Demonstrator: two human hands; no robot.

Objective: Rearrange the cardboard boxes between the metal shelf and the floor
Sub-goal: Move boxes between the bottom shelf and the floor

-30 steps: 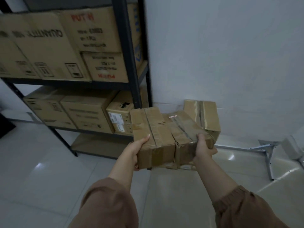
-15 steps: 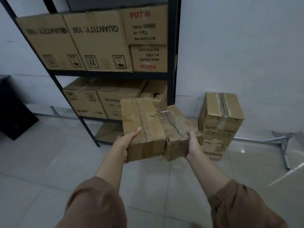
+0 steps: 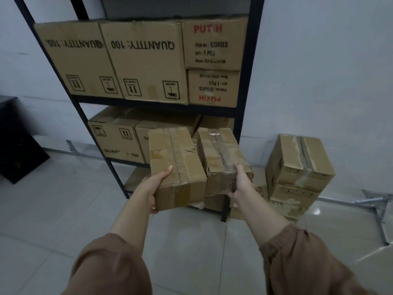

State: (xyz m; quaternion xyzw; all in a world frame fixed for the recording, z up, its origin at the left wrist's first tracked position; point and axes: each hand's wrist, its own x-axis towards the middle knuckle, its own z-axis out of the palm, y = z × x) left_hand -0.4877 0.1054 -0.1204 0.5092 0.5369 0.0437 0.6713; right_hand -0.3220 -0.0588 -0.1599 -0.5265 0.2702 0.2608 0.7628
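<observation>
1. Left hand [image 3: 154, 188]: I see it gripping the near left corner of a taped box [image 3: 176, 165], thumb on top.
2. Right hand [image 3: 238, 184]: it grips the near end of a crumpled box [image 3: 221, 154], just right of the first and touching it.
3. Both boxes: held above the floor [image 3: 191, 241], in front of the metal shelf [image 3: 247, 116].
4. Shelf tiers: large cartons [image 3: 144, 60].
5. Right, by the wall: stacked boxes [image 3: 297, 162] on the floor.
</observation>
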